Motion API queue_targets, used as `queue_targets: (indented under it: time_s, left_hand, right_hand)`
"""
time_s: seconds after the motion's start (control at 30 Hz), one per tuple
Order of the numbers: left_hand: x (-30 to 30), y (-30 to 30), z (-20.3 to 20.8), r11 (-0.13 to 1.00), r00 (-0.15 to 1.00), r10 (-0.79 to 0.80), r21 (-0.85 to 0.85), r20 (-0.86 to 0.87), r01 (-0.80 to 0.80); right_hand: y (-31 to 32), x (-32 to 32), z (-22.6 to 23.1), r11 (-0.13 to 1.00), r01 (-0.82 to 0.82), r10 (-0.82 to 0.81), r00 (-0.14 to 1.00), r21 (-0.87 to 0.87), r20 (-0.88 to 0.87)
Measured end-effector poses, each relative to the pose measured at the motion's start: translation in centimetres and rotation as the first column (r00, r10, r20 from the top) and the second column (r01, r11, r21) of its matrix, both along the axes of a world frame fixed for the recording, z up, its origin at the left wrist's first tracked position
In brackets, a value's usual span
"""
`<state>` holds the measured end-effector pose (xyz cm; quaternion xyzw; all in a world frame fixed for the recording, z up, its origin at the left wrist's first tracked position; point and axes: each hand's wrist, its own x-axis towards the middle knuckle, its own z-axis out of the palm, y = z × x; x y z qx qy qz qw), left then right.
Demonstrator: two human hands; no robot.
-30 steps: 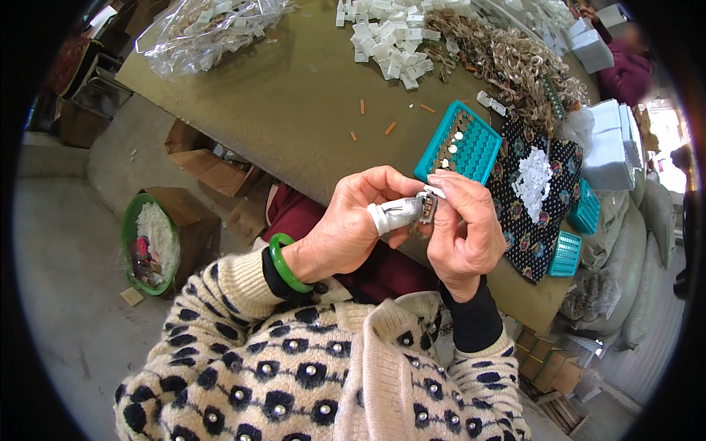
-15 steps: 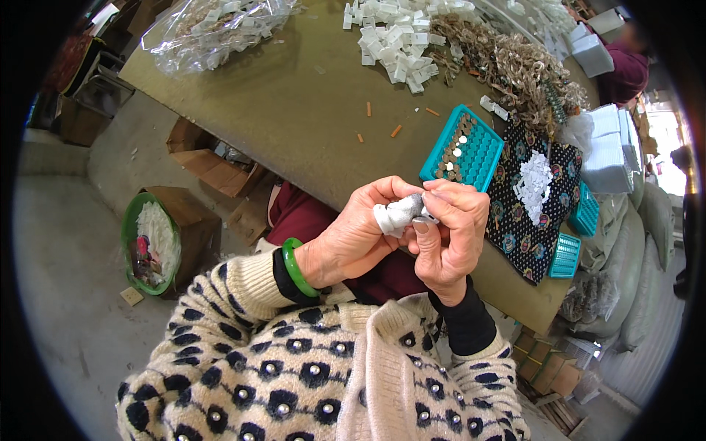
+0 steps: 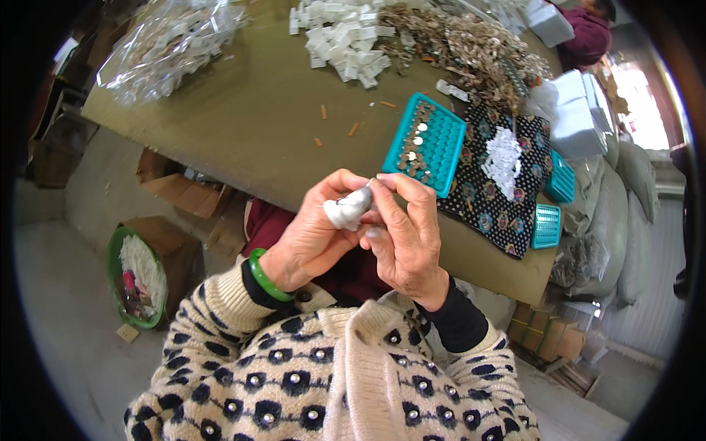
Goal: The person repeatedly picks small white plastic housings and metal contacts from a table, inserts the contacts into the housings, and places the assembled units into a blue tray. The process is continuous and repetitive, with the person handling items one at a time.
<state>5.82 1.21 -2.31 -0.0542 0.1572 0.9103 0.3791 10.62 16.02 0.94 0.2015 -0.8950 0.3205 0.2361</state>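
My left hand point(image 3: 298, 239) and my right hand point(image 3: 408, 242) meet in front of me, just off the table edge, with fingertips pinched together. A white wrapping point(image 3: 346, 212), with a greyish, smudged end, seems to cover one digit of my left hand. Both hands are closed at the fingertips, and whatever is between them is too small and covered to name. Beyond them, the nearest thing on the table is a teal tray point(image 3: 446, 151) with rows of round pockets. Some pockets on its left side hold small brown and white discs point(image 3: 417, 147).
On the table point(image 3: 272, 125) lie white plastic pieces point(image 3: 349, 44), a tangled brown heap point(image 3: 471, 51), a clear bag point(image 3: 173, 48) and a dark patterned cloth point(image 3: 478, 198) bearing white bits point(image 3: 504, 162). A green-rimmed basket point(image 3: 118, 294) stands on the floor. Another person point(image 3: 588, 37) is at far right.
The view has shifted, so the table things sit further left and the tray slightly higher. My hands stay together; the right fingers have shifted around the wrapped digit.
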Motion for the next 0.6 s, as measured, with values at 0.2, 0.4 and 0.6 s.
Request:
queue_targets:
  time_s: [0.2, 0.4, 0.6]
  left_hand:
    - [-0.7, -0.6, 0.1, 0.997, 0.997, -0.032, 0.075, -0.066, 0.037]
    - [-0.8, -0.3, -0.3, 0.992, 0.997, -0.045, 0.111, -0.061, 0.052]
    - [-0.8, -0.1, -0.5, 0.998, 0.988, -0.050, 0.038, -0.145, 0.057]
  right_hand:
    - [7.4, -0.1, 0.9, 0.918, 0.396, -0.396, 0.918, 0.035, -0.009]
    - [14.8, -2.0, -1.9, 0.775, 0.506, -0.519, 0.851, 0.378, -0.076]
    - [16.8, -2.1, -2.3, 0.787, 0.413, -0.495, 0.866, 0.458, 0.070]
